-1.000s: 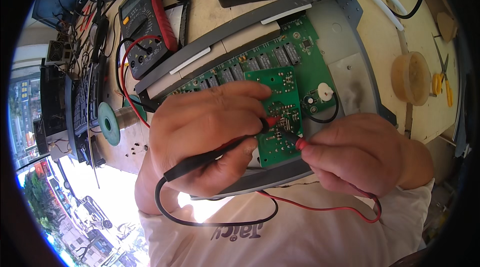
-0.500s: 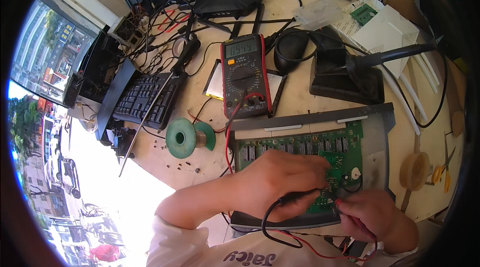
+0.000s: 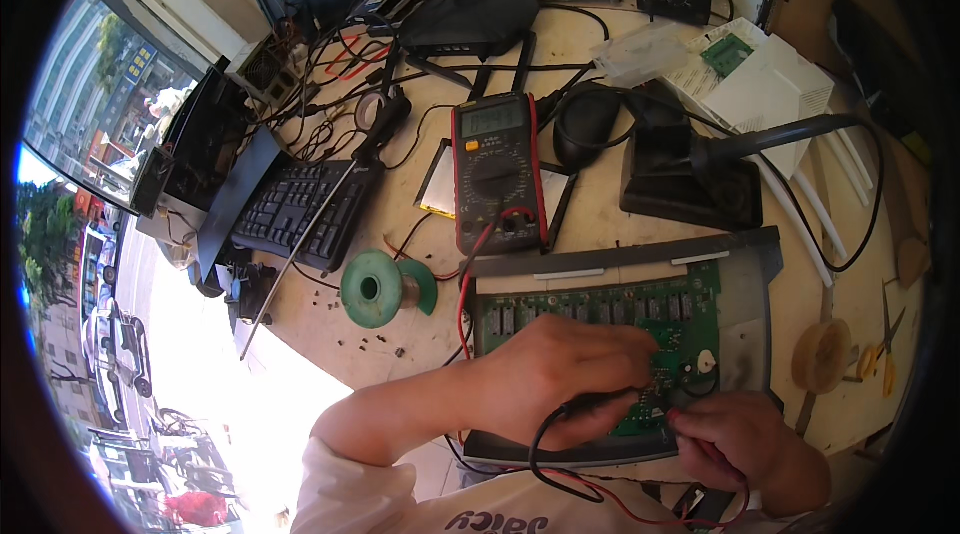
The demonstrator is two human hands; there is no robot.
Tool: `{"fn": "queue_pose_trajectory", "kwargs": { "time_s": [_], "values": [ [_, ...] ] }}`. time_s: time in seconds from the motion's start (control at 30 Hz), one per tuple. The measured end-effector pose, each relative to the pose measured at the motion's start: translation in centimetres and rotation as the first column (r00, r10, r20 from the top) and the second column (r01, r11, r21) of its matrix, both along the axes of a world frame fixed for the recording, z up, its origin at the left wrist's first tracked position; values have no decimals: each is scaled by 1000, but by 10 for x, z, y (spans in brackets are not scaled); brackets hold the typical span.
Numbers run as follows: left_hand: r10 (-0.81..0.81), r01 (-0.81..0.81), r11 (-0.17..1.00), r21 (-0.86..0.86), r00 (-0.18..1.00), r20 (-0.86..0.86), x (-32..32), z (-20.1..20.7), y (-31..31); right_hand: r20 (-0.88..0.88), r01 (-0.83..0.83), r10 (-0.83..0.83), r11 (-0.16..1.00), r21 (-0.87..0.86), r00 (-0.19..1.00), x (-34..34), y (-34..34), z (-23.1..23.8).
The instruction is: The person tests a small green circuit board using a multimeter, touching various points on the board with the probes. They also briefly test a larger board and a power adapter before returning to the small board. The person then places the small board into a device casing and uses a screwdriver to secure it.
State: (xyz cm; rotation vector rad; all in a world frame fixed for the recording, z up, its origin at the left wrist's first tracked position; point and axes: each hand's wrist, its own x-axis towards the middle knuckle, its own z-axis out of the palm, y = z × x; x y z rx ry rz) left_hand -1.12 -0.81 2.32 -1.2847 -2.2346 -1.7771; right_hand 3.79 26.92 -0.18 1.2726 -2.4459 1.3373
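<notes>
My left hand (image 3: pixel 570 374) is closed around a black test probe (image 3: pixel 582 402), its fingers also reaching to the small green circuit board (image 3: pixel 668 338). That small board stands over a larger green circuit board (image 3: pixel 708 312), which lies in a grey frame (image 3: pixel 620 248). My right hand (image 3: pixel 735 436) pinches a red test probe (image 3: pixel 674 418) at the boards' near right side. Both probe tips are too small and covered to place exactly. Red and black leads run to the multimeter (image 3: pixel 497 172), lying face up beyond the frame with its display lit faintly.
Left of the frame are a green solder spool (image 3: pixel 370 289), a long screwdriver (image 3: pixel 310 234) and a black keyboard (image 3: pixel 300 209). A black stand (image 3: pixel 690 174) is behind the frame. Tape (image 3: pixel 822 356) and yellow-handled scissors (image 3: pixel 889 369) lie to the right. Cables cross the back.
The whole view has shifted a little, so the table things sit lower in the picture. Both hands keep their probes at the boards. The multimeter's digits look fainter.
</notes>
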Motion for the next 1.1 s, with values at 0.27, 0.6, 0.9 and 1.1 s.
{"fn": "queue_pose_trajectory", "kwargs": {
  "time_s": [0.27,0.6,0.9,1.1],
  "values": [
    [-5,5,1000,-18,1000,6,0,1,-1,24,-22,22,1000,15,999,-3,-1,5],
    [-8,8,1000,-17,1000,9,1,2,-2,33,-17,16,1000,21,999,-1,-1,3],
    [17,-20,997,-68,999,-32,-5,3,0,303,-249,190,953,170,934,-20,3,28],
    [-3,0,998,-56,998,-64,-7,-4,3,60,-83,82,997,10,995,-8,-6,17]
  ]
}}
